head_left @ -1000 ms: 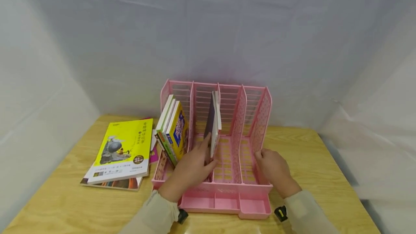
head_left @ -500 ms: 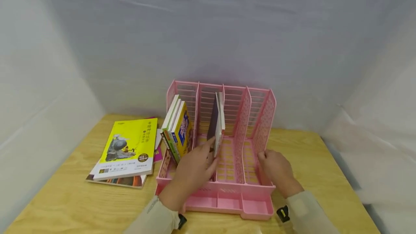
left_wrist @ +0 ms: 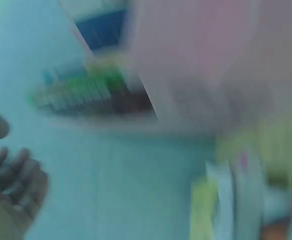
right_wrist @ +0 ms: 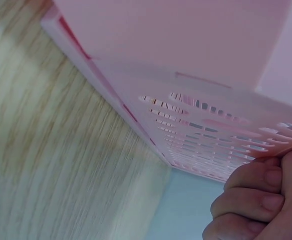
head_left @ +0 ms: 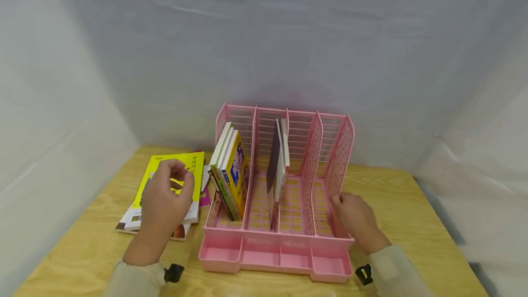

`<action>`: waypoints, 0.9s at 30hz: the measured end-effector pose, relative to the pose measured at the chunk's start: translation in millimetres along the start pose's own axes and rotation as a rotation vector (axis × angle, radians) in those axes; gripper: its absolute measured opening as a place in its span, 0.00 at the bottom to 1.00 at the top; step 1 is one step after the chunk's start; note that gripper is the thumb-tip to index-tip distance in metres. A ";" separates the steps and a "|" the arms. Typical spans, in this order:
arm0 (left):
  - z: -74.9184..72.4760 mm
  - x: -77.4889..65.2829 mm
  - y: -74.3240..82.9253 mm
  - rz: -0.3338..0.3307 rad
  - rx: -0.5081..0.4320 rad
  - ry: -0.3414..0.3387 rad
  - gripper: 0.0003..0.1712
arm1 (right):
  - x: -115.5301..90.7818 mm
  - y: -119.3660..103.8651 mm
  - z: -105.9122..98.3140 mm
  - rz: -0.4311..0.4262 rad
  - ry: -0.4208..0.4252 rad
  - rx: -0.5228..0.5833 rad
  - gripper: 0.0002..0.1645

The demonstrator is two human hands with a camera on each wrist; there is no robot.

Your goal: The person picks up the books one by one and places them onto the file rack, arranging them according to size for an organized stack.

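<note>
My left hand (head_left: 165,196) hovers in front of the yellow book (head_left: 187,161) on the pile at the left, its fingers loosely bent with nothing between them. In the left wrist view that hand (left_wrist: 15,190) is blurred at the edge. My right hand (head_left: 356,219) grips the right side wall of the pink desk book rack (head_left: 276,238). The right wrist view shows curled fingers (right_wrist: 251,197) at the edge of the perforated wall. Thin books (head_left: 283,159) stand in the second slot. Several thicker books (head_left: 237,168) lean in the leftmost one.
Under the yellow book lie other books (head_left: 181,231), partly covered. The rack's front has small open trays (head_left: 331,265). Everything stands on a wooden table (head_left: 392,205), with pale cloth (head_left: 264,35) behind and at both sides.
My left hand has let go of the thin books in the second slot and moved left to the book pile. The right hand keeps its hold on the rack. The head view has shifted slightly.
</note>
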State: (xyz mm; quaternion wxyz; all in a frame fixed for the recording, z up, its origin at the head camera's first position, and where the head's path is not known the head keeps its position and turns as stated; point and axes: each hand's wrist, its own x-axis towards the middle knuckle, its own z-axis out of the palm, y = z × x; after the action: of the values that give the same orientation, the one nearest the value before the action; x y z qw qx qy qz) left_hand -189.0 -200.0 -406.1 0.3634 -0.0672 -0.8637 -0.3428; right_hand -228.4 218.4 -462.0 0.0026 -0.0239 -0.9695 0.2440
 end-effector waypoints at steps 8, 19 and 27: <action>-21.7 4.7 -94.3 -0.398 0.351 -0.417 0.37 | 0.8 0.5 0.6 0.003 0.010 0.009 0.29; -13.7 -10.8 -139.5 -0.623 0.446 -0.588 0.71 | 0.3 -1.6 -0.3 0.027 0.010 0.008 0.29; -11.8 -8.2 -149.8 -0.675 0.421 -0.717 0.81 | 1.0 -0.9 0.9 0.044 -0.003 -0.017 0.28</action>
State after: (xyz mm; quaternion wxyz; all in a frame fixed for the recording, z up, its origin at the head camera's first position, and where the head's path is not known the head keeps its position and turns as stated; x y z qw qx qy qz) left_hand -230.9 -319.7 -487.0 -0.0793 0.1759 -0.9573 -0.2154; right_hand -229.5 217.2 -462.4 -0.0046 -0.0450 -0.9707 0.2359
